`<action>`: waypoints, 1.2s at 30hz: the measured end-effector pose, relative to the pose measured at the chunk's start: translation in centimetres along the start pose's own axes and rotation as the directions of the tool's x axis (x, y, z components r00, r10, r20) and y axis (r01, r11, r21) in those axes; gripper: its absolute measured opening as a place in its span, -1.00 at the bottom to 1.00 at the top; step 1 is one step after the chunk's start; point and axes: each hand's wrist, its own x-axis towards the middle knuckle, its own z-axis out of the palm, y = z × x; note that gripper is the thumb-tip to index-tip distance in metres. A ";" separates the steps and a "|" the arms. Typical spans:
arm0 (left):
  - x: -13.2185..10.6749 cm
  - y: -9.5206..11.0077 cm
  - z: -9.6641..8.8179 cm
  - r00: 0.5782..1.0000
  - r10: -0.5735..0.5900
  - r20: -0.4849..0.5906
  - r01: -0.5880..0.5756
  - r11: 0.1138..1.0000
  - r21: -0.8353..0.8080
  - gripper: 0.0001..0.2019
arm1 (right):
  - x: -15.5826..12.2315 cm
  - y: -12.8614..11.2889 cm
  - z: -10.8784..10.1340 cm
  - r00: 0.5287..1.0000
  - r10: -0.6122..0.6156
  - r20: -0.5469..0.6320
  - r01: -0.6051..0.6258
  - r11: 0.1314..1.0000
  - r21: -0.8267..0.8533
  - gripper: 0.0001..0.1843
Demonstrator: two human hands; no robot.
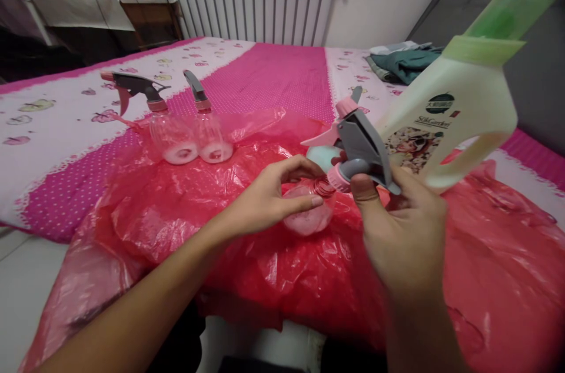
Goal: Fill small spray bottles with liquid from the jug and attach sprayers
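A left hand (282,187) curls loosely around the neck of a clear bottle (309,217) of pale contents over red plastic (176,202); the right hand (397,214) grips a spray head (364,140) at its mouth. Nearby, two spray bottles (176,140) hold whitish contents.

Bottles (308,219) left of jug (457,96)

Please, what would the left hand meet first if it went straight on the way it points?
Likely the bottle neck at its fingertips first, then the pink sprayer collar; depth is unclear.
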 end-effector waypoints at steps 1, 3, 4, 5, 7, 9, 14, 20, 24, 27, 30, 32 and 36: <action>0.0 0.0 0.0 1.000 0.000 -0.001 0.000 1.000 0.004 -0.74 | 0.0 0.0 0.0 1.000 -0.001 0.010 0.001 1.000 0.011 -0.78; 0.0 0.0 0.0 1.000 0.005 -0.001 -0.005 1.000 0.011 -0.74 | 0.0 -0.1 0.0 1.000 -0.006 0.006 0.006 1.000 0.019 -0.78; 0.0 0.0 0.0 1.000 0.008 0.000 -0.008 1.000 0.012 -0.74 | 0.0 -0.1 0.0 1.000 -0.012 -0.007 0.012 1.000 -0.002 -0.78; 0.0 -0.1 0.0 1.000 0.010 -0.002 -0.010 1.000 0.012 -0.74 | 0.0 0.0 0.0 1.000 -0.013 -0.015 0.013 1.000 -0.017 -0.78; 0.0 -0.1 -0.1 1.000 0.006 -0.004 -0.006 1.000 0.013 -0.73 | 0.1 0.0 0.2 1.000 0.008 0.000 -0.008 0.999 0.037 -0.77; 0.0 0.0 -0.1 1.000 0.004 -0.002 -0.004 1.000 0.012 -0.73 | 0.2 0.1 0.2 0.999 0.040 0.020 -0.042 0.989 0.145 -0.78; -0.1 0.1 0.0 1.000 -0.004 -0.007 0.004 1.000 -0.003 -0.73 | 0.0 -0.2 0.3 1.000 -0.007 -0.003 0.007 1.000 -0.028 -0.82; 0.0 0.0 0.0 1.000 -0.007 -0.005 0.007 1.000 -0.008 -0.72 | -0.2 -0.3 0.4 0.999 -0.039 -0.005 0.039 0.997 -0.066 -0.85; 0.0 0.0 0.0 1.000 -0.025 -0.008 0.025 1.000 -0.018 -0.73 | -0.2 -0.4 0.4 0.999 -0.019 0.027 0.019 1.000 0.008 -0.87; -0.1 0.1 0.0 1.000 -0.019 -0.001 0.019 1.000 0.013 -0.75 | -0.2 -0.5 0.3 0.997 -0.067 -0.025 0.065 0.995 -0.078 -0.88; -0.1 0.0 0.0 0.999 -0.033 -0.010 0.033 0.999 -0.009 -0.73 | -0.2 -0.7 0.4 0.998 -0.051 0.046 0.053 0.997 -0.053 -0.85; -0.2 0.0 0.1 0.999 -0.041 -0.019 0.041 0.999 -0.017 -0.73 | -0.1 -0.6 0.4 0.997 -0.015 0.079 0.012 0.999 0.038 -0.87; -0.2 0.1 0.1 0.999 -0.034 -0.014 0.034 0.999 -0.027 -0.73 | 0.0 -0.3 0.5 0.997 -0.009 0.075 0.004 0.998 0.057 -0.87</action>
